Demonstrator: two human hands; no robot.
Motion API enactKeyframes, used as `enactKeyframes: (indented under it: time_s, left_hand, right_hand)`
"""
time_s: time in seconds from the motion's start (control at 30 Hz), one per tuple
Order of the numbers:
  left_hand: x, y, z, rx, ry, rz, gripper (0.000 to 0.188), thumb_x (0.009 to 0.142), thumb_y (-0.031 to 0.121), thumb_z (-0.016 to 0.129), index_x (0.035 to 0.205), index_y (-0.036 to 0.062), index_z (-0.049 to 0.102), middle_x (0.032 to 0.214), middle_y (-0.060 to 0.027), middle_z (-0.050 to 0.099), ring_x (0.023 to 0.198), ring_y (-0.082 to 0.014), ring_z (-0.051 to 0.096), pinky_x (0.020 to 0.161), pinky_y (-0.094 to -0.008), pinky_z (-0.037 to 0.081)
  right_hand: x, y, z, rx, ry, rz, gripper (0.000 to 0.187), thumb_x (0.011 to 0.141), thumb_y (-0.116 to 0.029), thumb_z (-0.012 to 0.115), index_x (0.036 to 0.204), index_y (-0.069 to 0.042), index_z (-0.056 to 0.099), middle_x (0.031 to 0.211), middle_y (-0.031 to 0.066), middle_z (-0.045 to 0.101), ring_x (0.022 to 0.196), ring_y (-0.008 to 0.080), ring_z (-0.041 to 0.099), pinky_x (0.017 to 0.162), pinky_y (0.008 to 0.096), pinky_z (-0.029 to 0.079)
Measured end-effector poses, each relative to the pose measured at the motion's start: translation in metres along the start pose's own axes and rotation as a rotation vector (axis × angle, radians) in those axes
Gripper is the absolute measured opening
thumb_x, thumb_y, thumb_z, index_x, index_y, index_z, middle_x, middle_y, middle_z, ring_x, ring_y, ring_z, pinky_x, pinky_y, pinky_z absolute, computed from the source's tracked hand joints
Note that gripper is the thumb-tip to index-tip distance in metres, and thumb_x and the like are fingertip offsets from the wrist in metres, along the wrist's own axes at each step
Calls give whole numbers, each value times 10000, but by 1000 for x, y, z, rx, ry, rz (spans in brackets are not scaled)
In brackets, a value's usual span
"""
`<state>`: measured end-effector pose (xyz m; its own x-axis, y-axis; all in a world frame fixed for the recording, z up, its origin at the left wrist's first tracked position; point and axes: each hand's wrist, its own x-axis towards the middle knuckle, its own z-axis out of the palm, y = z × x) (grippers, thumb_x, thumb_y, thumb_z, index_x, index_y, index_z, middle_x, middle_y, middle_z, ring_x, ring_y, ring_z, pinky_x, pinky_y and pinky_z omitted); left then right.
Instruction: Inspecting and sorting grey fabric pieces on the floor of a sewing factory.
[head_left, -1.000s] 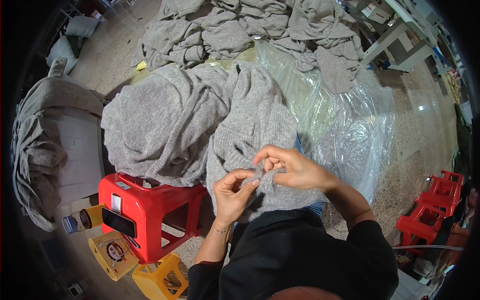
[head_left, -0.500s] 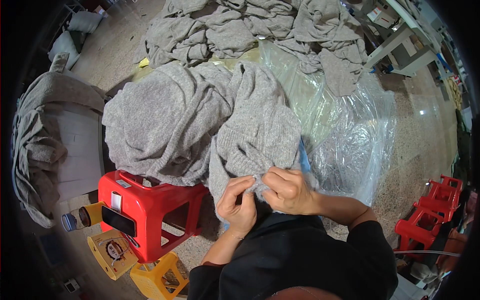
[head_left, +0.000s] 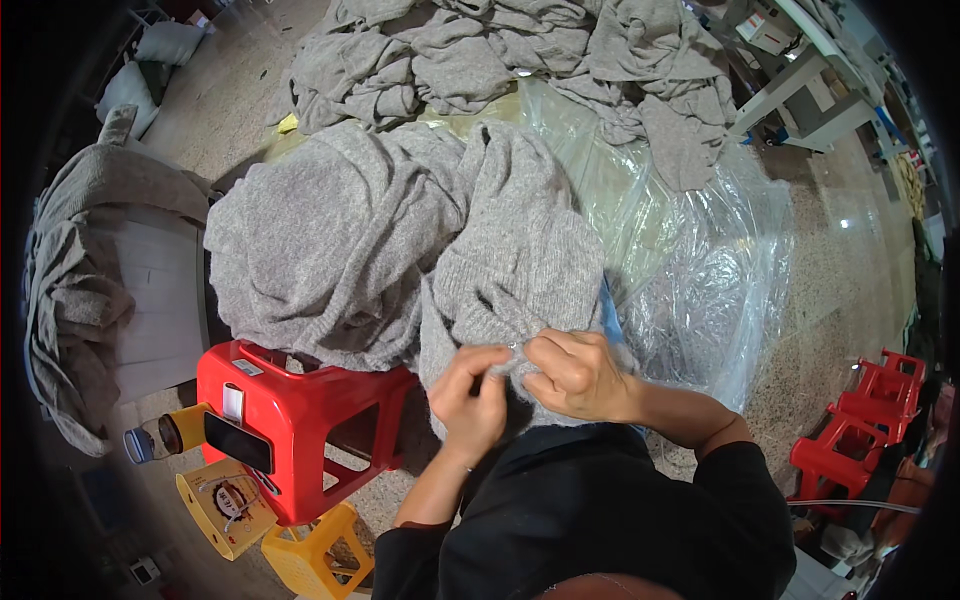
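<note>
A grey knitted garment (head_left: 530,250) lies across my lap, its near edge drawn up between my hands. My left hand (head_left: 470,395) pinches that edge between thumb and fingers. Right beside it, my right hand (head_left: 575,375) is closed on the same knit, knuckles up. The fingertips of both hands almost meet; anything small between them is too fine to make out. Left of the garment and touching it is a bulky heap of grey knitwear (head_left: 300,235), next to a red plastic stool (head_left: 300,400).
On the stool lies a black phone (head_left: 238,443); a yellow box (head_left: 225,510) and yellow stool (head_left: 320,550) stand below. More grey knits (head_left: 460,60) are piled ahead on clear plastic sheeting (head_left: 700,270). Red stools (head_left: 845,440) stand at right, a draped white box (head_left: 155,300) at left.
My left hand has shifted slightly up and to the left, its wrist turning a little. My right hand keeps its hold on the knit with only a slight movement.
</note>
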<state>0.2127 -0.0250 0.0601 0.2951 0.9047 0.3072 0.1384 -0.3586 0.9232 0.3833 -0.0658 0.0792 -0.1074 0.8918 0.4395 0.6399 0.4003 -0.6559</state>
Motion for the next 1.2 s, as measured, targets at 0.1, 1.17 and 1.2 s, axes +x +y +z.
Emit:
enactKeyframes:
  time_s: [0.1, 1.17, 1.2]
  left_hand:
    - [-7, 3, 10, -43, 96, 49, 179, 799, -145, 601, 920, -34, 671, 904, -137, 719, 854, -202, 675, 800, -299, 525]
    - [17, -26, -28, -72, -177, -554, 103, 852, -1, 752, 954, -10, 748, 870, -45, 725, 773, -87, 612, 664, -218, 465]
    - [21, -30, -41, -195, -184, -772, 88, 880, 9, 745, 963, -18, 743, 903, -27, 725, 802, -53, 610, 702, -209, 475]
  right_hand:
    - [-4, -1, 12, -98, 141, -31, 164, 746, -61, 705, 843, -44, 574, 738, 79, 525, 609, 247, 619, 534, 350, 500]
    - [-17, 50, -8, -165, 247, 105, 248, 706, 92, 594, 921, 4, 680, 800, 75, 580, 654, 147, 576, 559, 297, 475]
    - [-15, 59, -16, -2, 325, 232, 239, 745, 85, 578, 940, -5, 684, 847, 70, 579, 673, 122, 552, 583, 280, 471]
